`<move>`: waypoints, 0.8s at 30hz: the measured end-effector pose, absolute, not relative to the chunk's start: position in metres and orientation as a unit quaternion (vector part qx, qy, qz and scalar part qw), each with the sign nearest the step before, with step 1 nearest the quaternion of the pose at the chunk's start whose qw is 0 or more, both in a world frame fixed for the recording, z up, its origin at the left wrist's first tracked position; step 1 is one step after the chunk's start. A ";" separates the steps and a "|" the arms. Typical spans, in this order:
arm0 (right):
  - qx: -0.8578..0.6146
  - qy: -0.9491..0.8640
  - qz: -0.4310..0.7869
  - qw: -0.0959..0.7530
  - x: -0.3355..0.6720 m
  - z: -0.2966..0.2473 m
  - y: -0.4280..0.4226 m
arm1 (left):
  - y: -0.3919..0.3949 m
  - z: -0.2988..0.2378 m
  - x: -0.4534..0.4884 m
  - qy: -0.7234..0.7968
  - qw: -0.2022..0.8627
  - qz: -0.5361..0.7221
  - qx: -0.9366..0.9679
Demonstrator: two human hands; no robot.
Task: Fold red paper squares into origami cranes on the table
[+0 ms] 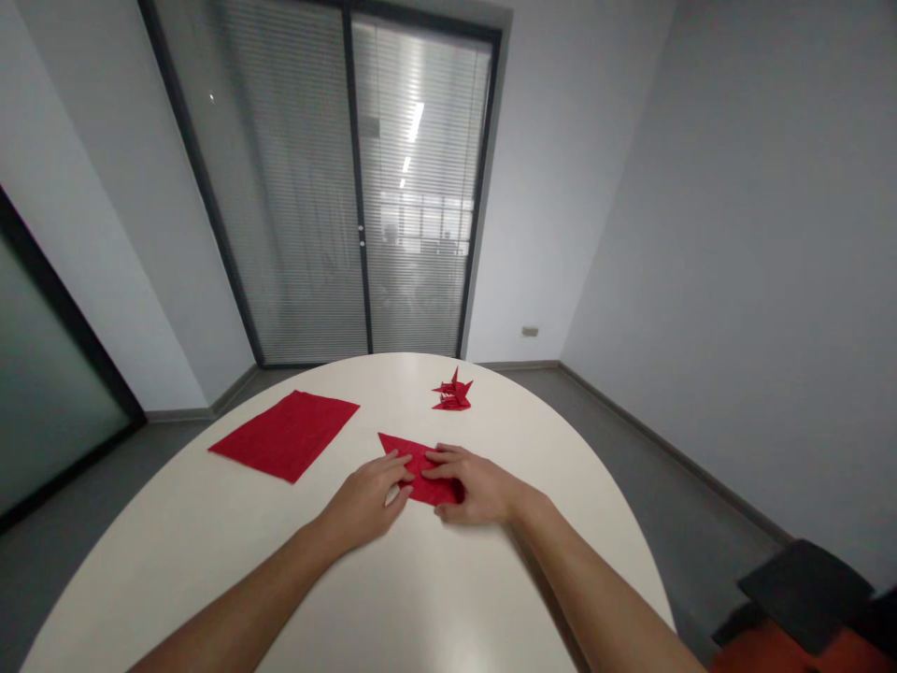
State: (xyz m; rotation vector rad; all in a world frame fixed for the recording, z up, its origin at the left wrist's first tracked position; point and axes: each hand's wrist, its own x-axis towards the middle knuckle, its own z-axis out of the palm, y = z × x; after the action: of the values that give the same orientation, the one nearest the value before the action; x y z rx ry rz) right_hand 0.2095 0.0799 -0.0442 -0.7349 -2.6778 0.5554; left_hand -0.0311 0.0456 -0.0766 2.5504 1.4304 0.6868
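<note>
A folded red paper (410, 453) lies on the white round table (392, 598) in front of me. My left hand (364, 505) rests on its near left edge, fingers stretched flat and pressing the paper. My right hand (473, 486) lies flat on its right part, fingers pointing left over the fold. Neither hand lifts the paper off the table.
A stack of flat red paper sheets (286, 434) lies at the left of the table. Folded red paper cranes (453, 393) sit near the far edge. A dark chair (805, 598) stands at the lower right. Glass doors with blinds (357, 187) are beyond the table.
</note>
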 end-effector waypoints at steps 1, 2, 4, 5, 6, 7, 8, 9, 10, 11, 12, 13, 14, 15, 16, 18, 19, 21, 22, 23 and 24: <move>-0.263 -0.933 0.190 0.158 0.210 -0.044 0.080 | 0.045 -0.076 -0.031 0.473 0.067 0.225 0.849; -0.270 -0.931 0.185 0.161 0.210 -0.043 0.080 | 0.044 -0.075 -0.031 0.471 0.066 0.221 0.851; -0.274 -0.930 0.178 0.166 0.211 -0.043 0.080 | 0.043 -0.074 -0.031 0.465 0.069 0.214 0.856; -0.274 -0.931 0.175 0.169 0.212 -0.043 0.080 | 0.043 -0.074 -0.031 0.464 0.071 0.211 0.857; -0.276 -0.930 0.171 0.171 0.212 -0.043 0.080 | 0.043 -0.074 -0.031 0.465 0.073 0.209 0.857; -0.281 -0.929 0.168 0.172 0.212 -0.042 0.079 | 0.043 -0.074 -0.032 0.466 0.074 0.208 0.857; -0.286 -0.928 0.164 0.171 0.212 -0.042 0.079 | 0.044 -0.074 -0.032 0.467 0.073 0.207 0.857; -0.293 -0.927 0.162 0.170 0.212 -0.041 0.078 | 0.044 -0.074 -0.032 0.466 0.071 0.207 0.857; -0.298 -0.926 0.160 0.166 0.211 -0.040 0.077 | 0.044 -0.074 -0.031 0.464 0.067 0.206 0.859; -0.304 -0.925 0.159 0.162 0.211 -0.039 0.077 | 0.044 -0.073 -0.031 0.459 0.063 0.206 0.862; -0.309 -0.925 0.158 0.156 0.211 -0.037 0.076 | 0.045 -0.073 -0.031 0.454 0.057 0.206 0.865; -0.315 -0.924 0.158 0.151 0.211 -0.036 0.076 | 0.045 -0.073 -0.030 0.449 0.051 0.207 0.868; -0.322 -0.922 0.158 0.148 0.212 -0.035 0.075 | 0.045 -0.073 -0.030 0.445 0.046 0.208 0.870; -0.327 -0.920 0.159 0.147 0.212 -0.034 0.075 | 0.045 -0.073 -0.030 0.442 0.040 0.210 0.871; -0.332 -0.918 0.162 0.146 0.213 -0.034 0.076 | 0.046 -0.072 -0.030 0.441 0.037 0.213 0.871; -0.337 -0.914 0.172 0.147 0.215 -0.035 0.077 | 0.046 -0.072 -0.030 0.442 0.033 0.219 0.869; -0.338 -0.913 0.176 0.146 0.216 -0.035 0.077 | 0.045 -0.072 -0.030 0.442 0.034 0.221 0.869; -0.340 -0.912 0.181 0.141 0.217 -0.036 0.078 | 0.045 -0.072 -0.030 0.443 0.037 0.222 0.868; -0.342 -0.911 0.181 0.141 0.217 -0.037 0.079 | 0.045 -0.072 -0.030 0.444 0.038 0.222 0.867; -0.345 -0.910 0.180 0.142 0.217 -0.037 0.079 | 0.045 -0.072 -0.030 0.445 0.039 0.222 0.867; -0.349 -0.909 0.177 0.145 0.217 -0.037 0.079 | 0.045 -0.072 -0.030 0.446 0.041 0.222 0.866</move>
State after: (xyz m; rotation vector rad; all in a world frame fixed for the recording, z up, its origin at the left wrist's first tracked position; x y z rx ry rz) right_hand 0.2168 0.0790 -0.0373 -1.0069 -2.6185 0.5100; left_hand -0.0305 0.0447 -0.0716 2.6529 1.3646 0.6787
